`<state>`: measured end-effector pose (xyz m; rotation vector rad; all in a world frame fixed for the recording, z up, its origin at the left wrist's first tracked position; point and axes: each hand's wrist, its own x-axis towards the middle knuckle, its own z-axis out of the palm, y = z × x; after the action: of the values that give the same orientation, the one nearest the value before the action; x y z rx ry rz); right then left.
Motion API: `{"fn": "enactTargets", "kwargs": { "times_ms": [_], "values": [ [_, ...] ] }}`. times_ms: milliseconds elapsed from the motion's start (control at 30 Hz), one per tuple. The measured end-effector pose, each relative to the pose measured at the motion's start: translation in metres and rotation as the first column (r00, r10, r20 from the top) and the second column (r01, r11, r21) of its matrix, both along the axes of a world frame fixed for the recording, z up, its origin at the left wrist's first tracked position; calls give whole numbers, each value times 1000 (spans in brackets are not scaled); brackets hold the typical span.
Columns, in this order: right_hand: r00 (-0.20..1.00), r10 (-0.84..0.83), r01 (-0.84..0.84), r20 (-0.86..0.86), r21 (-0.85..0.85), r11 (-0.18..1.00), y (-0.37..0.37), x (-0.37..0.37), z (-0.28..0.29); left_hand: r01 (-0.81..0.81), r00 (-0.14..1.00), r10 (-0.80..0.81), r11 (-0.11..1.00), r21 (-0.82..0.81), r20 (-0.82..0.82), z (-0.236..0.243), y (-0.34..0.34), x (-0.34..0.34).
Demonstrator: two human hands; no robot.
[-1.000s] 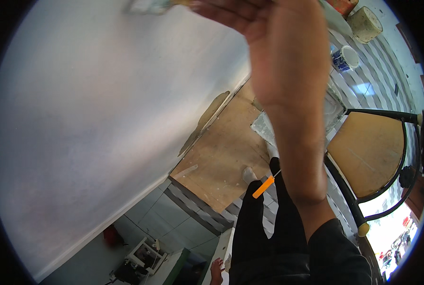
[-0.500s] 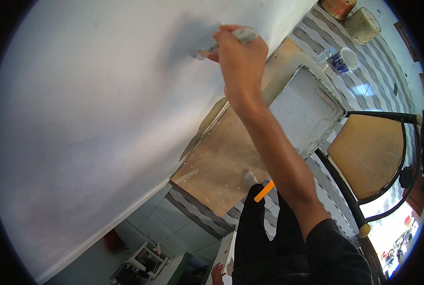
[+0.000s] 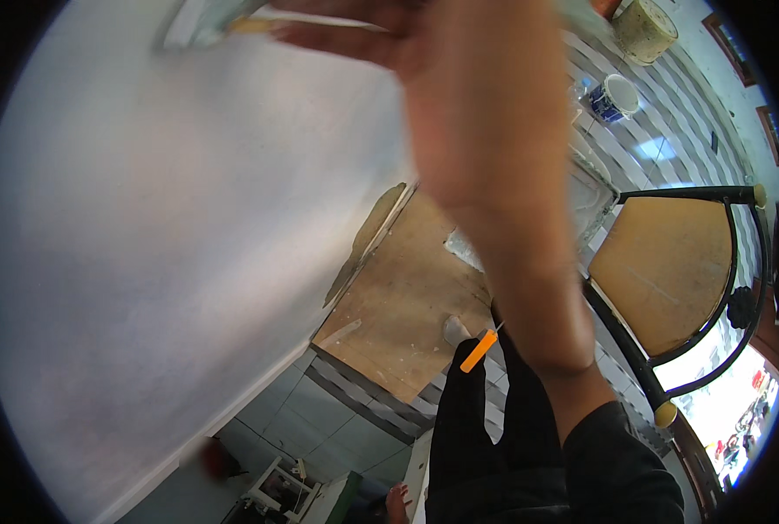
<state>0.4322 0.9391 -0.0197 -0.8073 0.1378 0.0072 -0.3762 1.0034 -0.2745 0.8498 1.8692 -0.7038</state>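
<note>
My right hand (image 3: 381,39) reaches up to the white wall (image 3: 171,175) at the upper edge, blurred and partly cut off. Its fingers are closed around a paint-smeared, brush-like tool (image 3: 202,26) with a pale head and a yellowish part. The head is at the wall surface; I cannot tell whether it touches. At the lower edge, left of my black trousers, a small part of my left hand (image 3: 397,504) shows, its fingers slightly apart with nothing visible in them. My right forearm hides much of the tray (image 3: 595,196) of white coating.
A wooden board (image 3: 398,288) lies beside the wall. To the right stand a tan-seated chair (image 3: 669,271) with a black frame, a white-and-blue bucket (image 3: 615,98) and a crusted bucket (image 3: 644,31). An orange-handled tool (image 3: 479,351) shows by my leg.
My right hand and the brush-like tool have moved up and left along the wall, looming larger. My forearm now covers most of the tray. The surroundings have shifted slightly.
</note>
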Motion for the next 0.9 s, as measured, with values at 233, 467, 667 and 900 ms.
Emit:
{"fn": "enactTargets", "kwargs": {
  "times_ms": [233, 467, 667, 900],
  "values": [
    [999, -15, 20, 45, -107, 994, -24, 49, -128, -21, 988, 29, 998, 52, -151, -2, 13, -14],
    [997, 71, -63, 11, -346, 936, 28, 71, -100, 6, 998, 3, 990, 139, -64, 2, -16, -4],
    [997, 78, -74, 15, -188, 979, 19, 57, -45, 10, 999, -4, 987, 161, -40, 8, -24, -1],
    [977, 4, -42, 213, 172, 984, -1, 59, -19, 60, 997, -53, 985, 164, -49, 15, -27, 19]
  ]
}}
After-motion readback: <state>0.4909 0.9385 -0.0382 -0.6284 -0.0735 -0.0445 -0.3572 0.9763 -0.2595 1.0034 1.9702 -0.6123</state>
